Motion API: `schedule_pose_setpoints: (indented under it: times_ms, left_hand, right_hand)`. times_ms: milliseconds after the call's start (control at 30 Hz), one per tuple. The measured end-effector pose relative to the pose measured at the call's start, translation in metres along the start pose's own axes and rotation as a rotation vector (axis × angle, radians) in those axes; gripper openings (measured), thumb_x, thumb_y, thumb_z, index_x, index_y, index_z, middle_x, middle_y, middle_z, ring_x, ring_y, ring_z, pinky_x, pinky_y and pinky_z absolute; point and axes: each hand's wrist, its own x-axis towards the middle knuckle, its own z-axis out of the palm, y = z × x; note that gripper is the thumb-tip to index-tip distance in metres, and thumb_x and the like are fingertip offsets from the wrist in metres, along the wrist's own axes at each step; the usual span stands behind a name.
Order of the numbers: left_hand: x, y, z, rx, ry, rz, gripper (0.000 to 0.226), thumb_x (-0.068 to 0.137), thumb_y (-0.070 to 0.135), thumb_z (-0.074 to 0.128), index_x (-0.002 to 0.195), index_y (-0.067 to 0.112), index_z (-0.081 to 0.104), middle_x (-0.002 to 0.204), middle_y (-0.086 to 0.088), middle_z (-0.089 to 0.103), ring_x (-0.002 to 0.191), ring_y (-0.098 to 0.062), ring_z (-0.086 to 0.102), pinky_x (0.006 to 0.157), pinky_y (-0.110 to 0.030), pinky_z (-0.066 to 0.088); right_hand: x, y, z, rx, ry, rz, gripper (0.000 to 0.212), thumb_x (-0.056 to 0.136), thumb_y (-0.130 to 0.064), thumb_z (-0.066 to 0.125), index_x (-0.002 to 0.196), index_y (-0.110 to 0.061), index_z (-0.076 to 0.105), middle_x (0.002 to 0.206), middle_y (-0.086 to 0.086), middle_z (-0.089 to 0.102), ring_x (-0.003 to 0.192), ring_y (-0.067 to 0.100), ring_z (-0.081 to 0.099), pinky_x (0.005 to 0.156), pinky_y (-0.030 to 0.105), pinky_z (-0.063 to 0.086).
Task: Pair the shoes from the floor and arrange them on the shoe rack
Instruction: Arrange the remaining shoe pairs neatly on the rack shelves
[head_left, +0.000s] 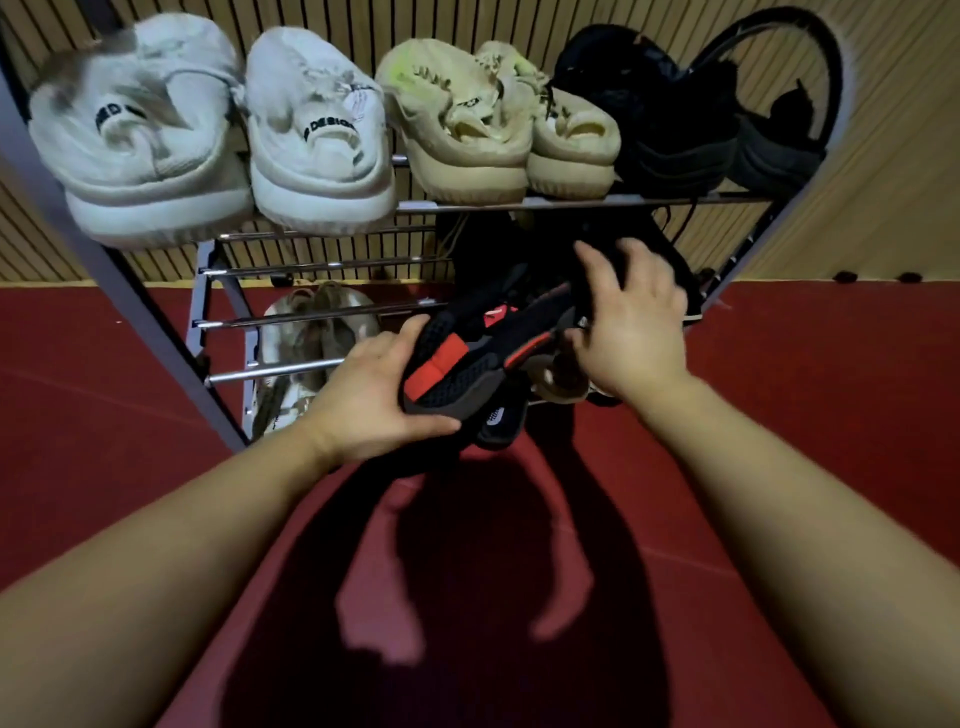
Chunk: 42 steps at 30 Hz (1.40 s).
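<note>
Now: left hand (374, 397) curls its fingers round the heel of a black-and-red shoe (467, 358); right hand (636, 325), fingers slightly spread, clasps its other end, beside the rack (311, 319).

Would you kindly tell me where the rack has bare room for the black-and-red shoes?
Bare bars on the middle tiers, between the side frame and the dark shoes. Crowded: the top tier, filled by the white pair, beige pair and black pair.

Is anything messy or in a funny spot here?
Yes. A mottled tan-and-white shoe sits low down behind the shoe rack's lower bars, off by itself. I cannot tell if its partner is with it.
</note>
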Motion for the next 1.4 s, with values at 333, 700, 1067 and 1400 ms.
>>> schedule_pose_setpoints:
  times_ms: [333, 700, 1067, 1400]
  left_hand:
    - [-0.013, 0.023, 0.015, -0.213, 0.126, -0.047, 0.121, 0.053, 0.064, 0.071, 0.151, 0.024, 0.012, 0.133, -0.003, 0.034, 0.133, -0.020, 0.029, 0.108, -0.029, 0.024]
    - [-0.024, 0.023, 0.034, -0.363, 0.011, 0.368, 0.060, 0.081, 0.022, 0.058, 0.138, 0.020, 0.041, 0.136, 0.006, 0.039, 0.129, 0.006, 0.029, 0.108, -0.007, 0.022]
    - [-0.009, 0.028, 0.035, -0.291, 0.014, 0.172, 0.051, 0.089, 0.002, 0.053, 0.138, 0.014, 0.044, 0.140, -0.004, 0.047, 0.132, -0.009, 0.034, 0.100, -0.002, 0.015]
    - [0.000, 0.024, 0.050, -0.060, 0.093, 0.005, 0.077, 0.072, 0.037, 0.052, 0.145, 0.016, 0.034, 0.146, -0.013, 0.037, 0.135, -0.031, 0.033, 0.112, -0.038, 0.026]
  right_hand:
    - [-0.054, -0.051, 0.022, 1.374, -0.438, 0.496, 0.050, 0.096, -0.015, 0.051, 0.140, -0.021, 0.027, 0.084, -0.006, 0.060, 0.065, 0.005, 0.060, 0.051, 0.023, 0.050]
    - [-0.063, -0.026, -0.009, 0.758, -0.315, 0.418, 0.126, 0.060, -0.061, 0.076, 0.150, -0.030, -0.008, 0.155, 0.009, 0.016, 0.143, 0.026, 0.016, 0.116, 0.039, 0.021]
    - [-0.073, 0.025, 0.001, 0.692, -0.028, 0.355, 0.109, 0.066, -0.047, 0.076, 0.150, -0.021, 0.011, 0.148, 0.009, 0.032, 0.138, 0.027, 0.027, 0.114, 0.042, 0.026]
    - [0.013, 0.088, 0.013, 0.548, -0.060, 0.488, 0.091, 0.077, -0.038, 0.073, 0.149, -0.024, 0.018, 0.151, 0.018, 0.023, 0.137, 0.036, 0.028, 0.113, 0.038, 0.027]
